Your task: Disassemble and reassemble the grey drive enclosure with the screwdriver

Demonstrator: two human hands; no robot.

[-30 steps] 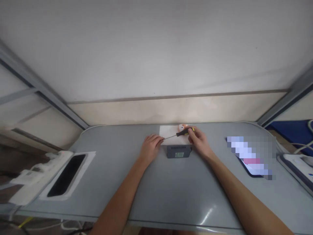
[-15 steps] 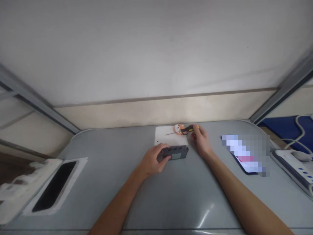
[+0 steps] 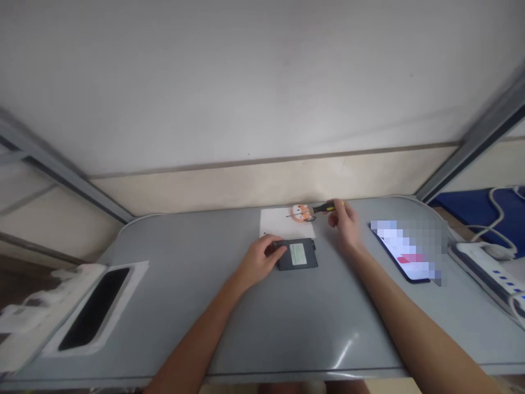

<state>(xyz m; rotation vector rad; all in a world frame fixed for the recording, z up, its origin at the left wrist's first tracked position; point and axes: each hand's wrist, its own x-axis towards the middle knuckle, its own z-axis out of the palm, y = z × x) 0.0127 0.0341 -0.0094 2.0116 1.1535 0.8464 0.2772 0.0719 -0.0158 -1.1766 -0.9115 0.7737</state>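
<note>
My left hand [image 3: 261, 257] grips the left side of a flat black box [image 3: 310, 257] between thumb and fingers. The box's face with a pale label is turned toward me. In my right hand [image 3: 345, 223] is a screwdriver [image 3: 324, 208] with a black and yellow handle, held by the handle's end. Its thin shaft points left over an orange and white animal-faced item [image 3: 301, 213], which rests on a white sheet [image 3: 275, 221] behind the box.
At the left, a black phone [image 3: 96, 309] lies on white paper beside a white power strip [image 3: 24, 323] with plugs. A lit phone [image 3: 400, 251] is on the grey table [image 3: 176, 306] at the right, near another power strip [image 3: 488, 273].
The black box has tilted, so its labelled broad face shows instead of its vented edge. My right hand and the screwdriver have moved slightly right and farther back.
</note>
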